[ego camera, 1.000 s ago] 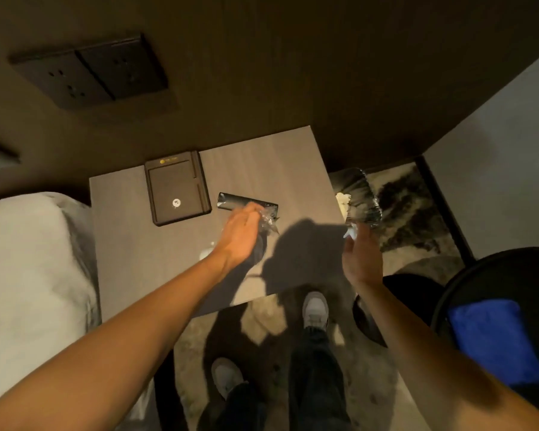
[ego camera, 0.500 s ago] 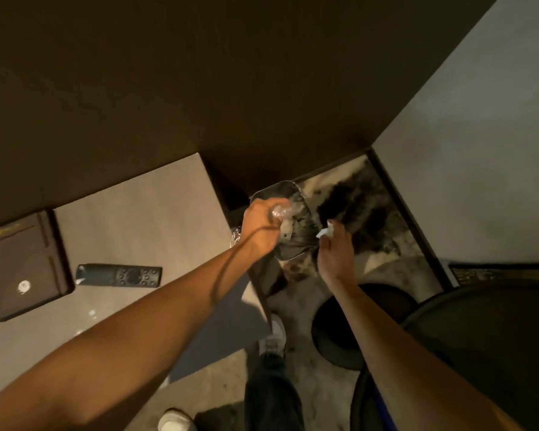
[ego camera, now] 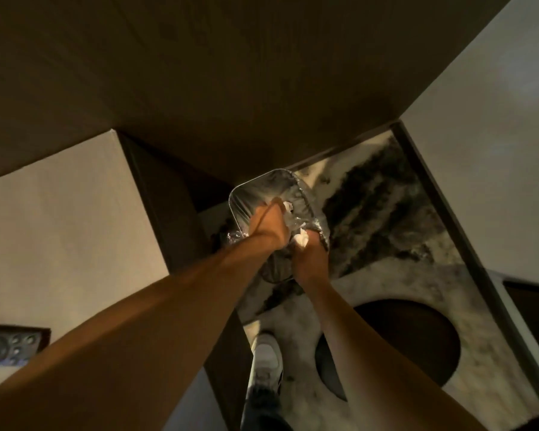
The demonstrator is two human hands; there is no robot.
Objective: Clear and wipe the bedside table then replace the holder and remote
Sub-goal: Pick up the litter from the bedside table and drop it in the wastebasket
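Note:
The bedside table [ego camera: 75, 219] fills the left, its bare top lit. The black remote [ego camera: 11, 345] lies on it at the left edge, half cut off; the holder is out of view. To the right of the table stands a small waste bin [ego camera: 263, 191] lined with a clear bag. My left hand [ego camera: 269, 227] reaches into the bin's mouth, closed on crumpled clear plastic wrap [ego camera: 293, 220]. My right hand [ego camera: 310, 255] is at the bin's near rim, pinching a white tissue [ego camera: 302, 239].
A dark wood wall panel [ego camera: 231, 73] rises behind the table and bin. A patterned grey rug [ego camera: 386, 228] covers the floor, with a dark round stool base [ego camera: 395, 340] on it. My white shoe [ego camera: 266, 359] stands beside the table. A pale wall [ego camera: 495, 150] is at right.
Both hands moved from the table edge to the bin; the left hand carried the plastic wrap into its mouth. The view swung right, so the holder left the frame.

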